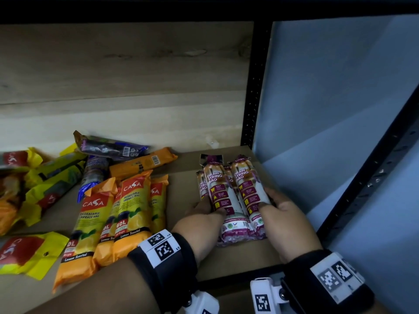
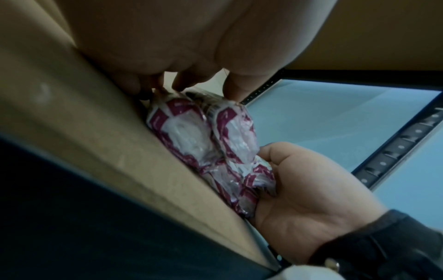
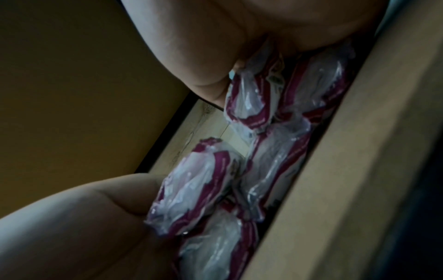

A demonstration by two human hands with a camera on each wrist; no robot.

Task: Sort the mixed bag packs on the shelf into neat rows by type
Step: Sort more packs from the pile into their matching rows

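You are squaring up the purple draw-string packs (image 1: 231,196) at the right end of the shelf (image 1: 181,182): your left hand (image 1: 204,214) and right hand (image 1: 281,214) clasp the stack's sides, fingers curled round it. Next, the jumbled yellow packs (image 1: 52,177) likely need rows

Dim overall; head view sharp centrally, corners darkened, edges bowed. Both wrist views murky, soft, possibly motion-blurred; glare on plastic.

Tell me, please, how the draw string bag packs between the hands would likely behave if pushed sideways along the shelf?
The draw string bag packs are round rolls in glossy film, so they would probably slide easily and might roll apart. Stacked in layers, the upper ones could slip off unless the left hand and right hand brace both sides.
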